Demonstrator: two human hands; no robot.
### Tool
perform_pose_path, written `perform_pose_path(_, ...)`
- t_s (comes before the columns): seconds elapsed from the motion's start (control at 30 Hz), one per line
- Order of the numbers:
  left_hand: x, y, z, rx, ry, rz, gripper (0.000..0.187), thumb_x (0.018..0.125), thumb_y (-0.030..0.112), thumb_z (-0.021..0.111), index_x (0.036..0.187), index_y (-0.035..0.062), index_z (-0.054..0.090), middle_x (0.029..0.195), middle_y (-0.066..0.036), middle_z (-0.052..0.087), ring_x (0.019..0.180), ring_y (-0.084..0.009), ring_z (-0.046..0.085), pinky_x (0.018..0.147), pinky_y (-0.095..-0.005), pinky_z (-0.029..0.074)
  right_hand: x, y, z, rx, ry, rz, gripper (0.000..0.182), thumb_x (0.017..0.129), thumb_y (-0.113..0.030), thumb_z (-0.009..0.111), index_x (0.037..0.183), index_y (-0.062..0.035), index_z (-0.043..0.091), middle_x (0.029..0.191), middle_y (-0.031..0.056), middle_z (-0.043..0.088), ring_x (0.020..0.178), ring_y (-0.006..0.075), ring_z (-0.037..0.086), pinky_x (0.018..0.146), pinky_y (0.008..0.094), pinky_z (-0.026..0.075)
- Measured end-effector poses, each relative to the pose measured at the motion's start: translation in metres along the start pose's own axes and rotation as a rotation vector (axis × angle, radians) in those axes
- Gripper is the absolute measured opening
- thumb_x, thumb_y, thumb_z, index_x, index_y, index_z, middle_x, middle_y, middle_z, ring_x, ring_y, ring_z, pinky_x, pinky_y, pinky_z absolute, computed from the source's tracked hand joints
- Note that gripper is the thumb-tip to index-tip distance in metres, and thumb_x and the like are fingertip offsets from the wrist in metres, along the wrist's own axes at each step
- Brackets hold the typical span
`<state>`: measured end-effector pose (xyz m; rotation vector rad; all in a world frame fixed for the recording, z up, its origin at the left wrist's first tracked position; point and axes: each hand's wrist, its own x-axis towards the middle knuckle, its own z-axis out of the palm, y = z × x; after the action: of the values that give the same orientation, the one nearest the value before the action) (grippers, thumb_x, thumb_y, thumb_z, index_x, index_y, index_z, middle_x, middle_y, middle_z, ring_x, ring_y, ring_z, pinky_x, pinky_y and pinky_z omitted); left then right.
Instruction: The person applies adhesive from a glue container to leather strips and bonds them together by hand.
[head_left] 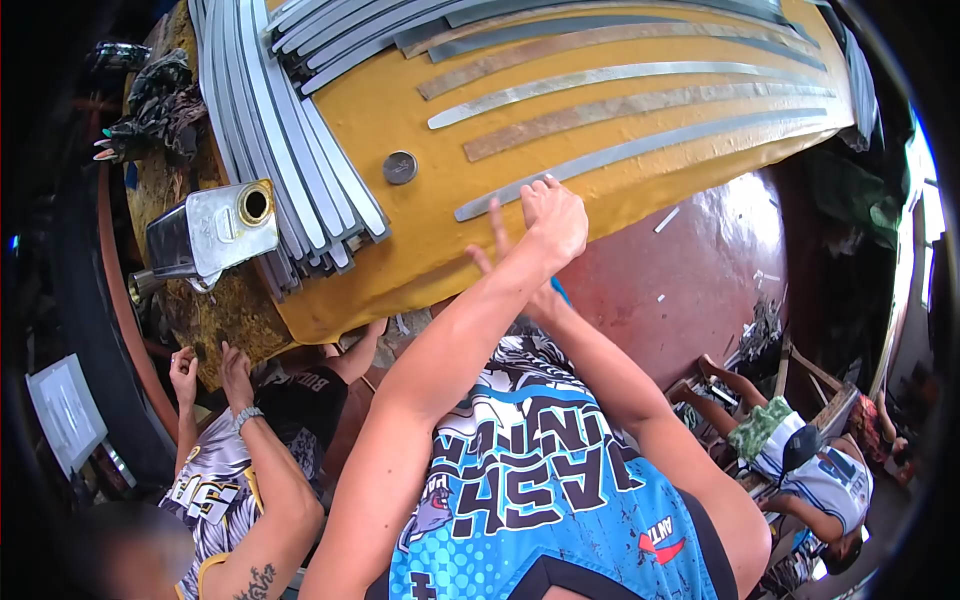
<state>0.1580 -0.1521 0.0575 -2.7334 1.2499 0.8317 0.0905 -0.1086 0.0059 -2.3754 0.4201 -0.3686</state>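
My left hand (555, 215) is closed, with its knuckles over the near edge of a long grey strip (640, 152) on the yellow-covered table (420, 265). What its fingers hold, if anything, is hidden. Crossing beneath my left forearm, my right hand (490, 238) shows spread fingers near the strip's rounded left end, and its palm is mostly hidden. A bit of blue shows by the right wrist. A small round tin (400, 167) sits left of the strip.
More strips (640, 118) lie beyond, with a thick stack of strips (260, 130) at left. Beside it are an open metal can (225, 232) and dark rags (165, 105). One person (235, 480) is close at left; another (815, 475) is at lower right. Scraps dot the red floor (690, 270).
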Motion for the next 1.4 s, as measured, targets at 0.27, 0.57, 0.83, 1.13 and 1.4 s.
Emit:
perform_pose_path(0.27, -0.015, 0.000, -0.002, 0.014, 0.127, -0.021, 0.074, 0.079, 0.036, 0.070, 0.125, -0.0176, 0.051, 0.094, -0.015, 0.071, 0.099, -0.0301, 0.058, 0.081, -0.0458, 0.041, 0.002, 0.007, -0.007, -0.148, -0.058, -0.055, 0.081, 0.095, -0.056, 0.052, 0.156, -0.0101, 0.023, 0.152, 0.0417, 0.013, 0.144, 0.0519, 0.012, 0.117, 0.0562, 0.009)
perform_pose_path(0.57, 0.003, 0.003, -0.007, -0.041, -0.021, -0.017, 0.077, 0.069, 0.021, 0.073, 0.131, -0.0179, 0.048, 0.110, -0.017, 0.068, 0.103, -0.0250, 0.061, 0.084, -0.0366, 0.042, 0.020, -0.028, -0.002, -0.088, -0.447, 0.110, 0.085, 0.095, -0.056, 0.051, 0.157, -0.0098, 0.016, 0.047, 0.0154, 0.055, 0.037, 0.0314, 0.051, 0.052, 0.0427, 0.047)
perform_pose_path(0.83, 0.002, 0.004, -0.013, -0.056, -0.003, -0.065, 0.070, 0.069, 0.021, 0.073, 0.125, -0.0152, 0.055, 0.106, -0.015, 0.069, 0.103, -0.0241, 0.062, 0.083, -0.0373, 0.043, 0.014, 0.007, 0.001, -0.409, 0.103, -0.111, 0.082, 0.097, -0.056, 0.050, 0.157, -0.0135, 0.014, 0.072, 0.0264, 0.050, 0.075, 0.0361, 0.055, 0.075, 0.0448, 0.042)
perform_pose_path(1.13, 0.008, -0.016, -0.036, -0.266, 0.027, -0.006, 0.048, 0.084, 0.038, 0.066, 0.110, -0.0022, 0.068, 0.097, -0.022, 0.070, 0.099, -0.0345, 0.065, 0.085, -0.0480, 0.048, 0.010, -0.021, -0.007, 0.165, -0.466, -0.336, 0.056, 0.096, -0.042, 0.057, 0.145, -0.0154, 0.047, 0.103, 0.0215, 0.061, 0.086, 0.0299, 0.061, 0.071, 0.0419, 0.048)
perform_pose_path(1.4, -0.036, -0.055, -0.078, -0.747, 0.613, -0.085, 0.030, 0.086, 0.026, 0.069, 0.103, 0.0018, 0.065, 0.095, -0.018, 0.068, 0.089, -0.0349, 0.065, 0.083, -0.0434, 0.051, 0.112, -0.110, 0.050, 0.276, -0.321, -0.498, 0.042, 0.089, -0.018, 0.062, 0.131, -0.0169, 0.059, 0.087, 0.0145, 0.054, 0.077, 0.0331, 0.057, 0.065, 0.0448, 0.049)
